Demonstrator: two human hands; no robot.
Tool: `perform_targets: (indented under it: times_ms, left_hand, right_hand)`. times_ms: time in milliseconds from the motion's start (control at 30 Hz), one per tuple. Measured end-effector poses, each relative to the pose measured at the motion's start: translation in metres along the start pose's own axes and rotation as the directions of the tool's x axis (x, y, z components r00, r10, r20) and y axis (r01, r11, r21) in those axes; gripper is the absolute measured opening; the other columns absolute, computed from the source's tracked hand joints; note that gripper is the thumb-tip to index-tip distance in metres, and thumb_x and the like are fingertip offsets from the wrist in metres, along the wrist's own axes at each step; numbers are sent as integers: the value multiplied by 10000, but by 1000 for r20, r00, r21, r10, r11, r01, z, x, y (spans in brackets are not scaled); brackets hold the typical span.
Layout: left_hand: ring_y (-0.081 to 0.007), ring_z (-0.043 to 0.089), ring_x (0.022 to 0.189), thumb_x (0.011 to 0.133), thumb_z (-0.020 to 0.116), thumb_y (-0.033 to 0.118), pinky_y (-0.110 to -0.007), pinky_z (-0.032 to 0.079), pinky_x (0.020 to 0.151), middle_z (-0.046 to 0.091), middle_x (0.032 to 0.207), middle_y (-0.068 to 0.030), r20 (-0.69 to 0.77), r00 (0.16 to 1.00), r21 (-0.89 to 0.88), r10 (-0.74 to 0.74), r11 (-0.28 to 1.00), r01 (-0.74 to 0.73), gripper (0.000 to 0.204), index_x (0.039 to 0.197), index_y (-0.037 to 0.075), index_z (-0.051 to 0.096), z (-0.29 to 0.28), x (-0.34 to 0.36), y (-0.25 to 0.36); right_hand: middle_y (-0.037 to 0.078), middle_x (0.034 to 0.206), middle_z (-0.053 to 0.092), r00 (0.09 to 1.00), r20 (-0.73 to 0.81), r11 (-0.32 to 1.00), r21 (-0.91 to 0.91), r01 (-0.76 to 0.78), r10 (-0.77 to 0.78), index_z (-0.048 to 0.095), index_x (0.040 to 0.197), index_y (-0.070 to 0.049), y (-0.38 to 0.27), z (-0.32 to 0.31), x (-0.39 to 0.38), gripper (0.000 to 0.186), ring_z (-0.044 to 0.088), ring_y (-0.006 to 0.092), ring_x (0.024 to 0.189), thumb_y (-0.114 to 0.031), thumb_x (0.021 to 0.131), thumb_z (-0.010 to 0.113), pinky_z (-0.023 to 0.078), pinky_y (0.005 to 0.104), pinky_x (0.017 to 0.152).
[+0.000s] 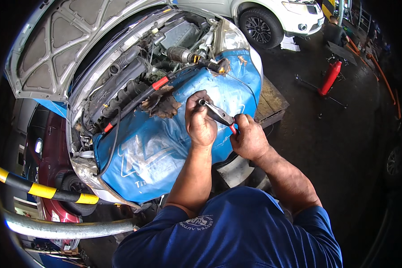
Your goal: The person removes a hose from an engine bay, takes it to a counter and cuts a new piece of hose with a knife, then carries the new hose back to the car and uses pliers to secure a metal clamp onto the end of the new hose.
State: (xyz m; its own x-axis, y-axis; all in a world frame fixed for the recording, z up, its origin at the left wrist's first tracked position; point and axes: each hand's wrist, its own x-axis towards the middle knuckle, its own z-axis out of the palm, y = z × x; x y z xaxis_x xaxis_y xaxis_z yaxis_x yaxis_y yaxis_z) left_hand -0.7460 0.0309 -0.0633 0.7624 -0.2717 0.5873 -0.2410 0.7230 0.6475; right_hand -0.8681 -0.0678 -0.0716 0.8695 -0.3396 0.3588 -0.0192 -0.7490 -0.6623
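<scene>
In front of my chest, over the blue cover [154, 154] draped on a car's front, my two hands meet. Between its thumb and fingers, my left hand [201, 123] pinches a small dark ring-ended part [202, 103]. My right hand [251, 137] is closed round the red handles of metal pliers [219, 114]. The pliers' jaws point left and up, reaching the small part. Whether they grip it, I cannot tell.
Beyond lies the open engine bay [129, 80] under a raised hood [58, 49]. A power tool [183, 55] and a brown rag [162, 105] rest along its edge. A wooden box [271, 100] stands right; a red cylinder [330, 78] is on the floor. A striped bar [42, 190] crosses left.
</scene>
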Motion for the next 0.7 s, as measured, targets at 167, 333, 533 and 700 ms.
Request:
perform_targets:
  times_ms: [167, 333, 533, 700]
  left_hand:
    - [-145, 505, 802, 924, 465, 237, -285, 421, 739, 559, 875, -79, -117, 992, -85, -46, 996, 36, 350, 1153, -18, 536, 1, 3, -2]
    - [-164, 503, 664, 918, 469, 209, -317, 444, 630, 544, 742, -67, -218, 976, -7, -10, 1000, 9, 290, 1173, 72, 487, 11, 4, 4]
    - [-151, 496, 665, 907, 479, 169, -325, 456, 599, 539, 770, -44, -309, 949, -91, -62, 995, 35, 258, 1157, 108, 460, 25, 3, 8]
    - [-182, 484, 654, 888, 473, 162, -360, 445, 576, 506, 778, -40, -328, 939, -99, -106, 992, 77, 232, 1118, 183, 488, 18, 3, 5]
  right_hand:
    - [222, 911, 562, 999, -17, 998, -47, 43, -43, 508, 1031, 13, 3, 2, 1, 357, 601, 432, 803, -36, 699, 632, 504, 493, 720]
    - [216, 932, 566, 999, 5, 998, -46, 48, -48, 538, 1041, -31, 1, 3, 3, 330, 619, 411, 798, -86, 731, 639, 521, 478, 721]
    - [215, 915, 571, 997, 3, 997, -10, 72, -72, 530, 1035, -17, 1, 4, 7, 336, 617, 414, 798, -77, 724, 642, 521, 476, 727]
    - [219, 886, 581, 1000, 2, 998, 55, 28, -28, 533, 1025, -15, -3, 9, 4, 321, 619, 412, 797, -82, 728, 637, 523, 474, 725]
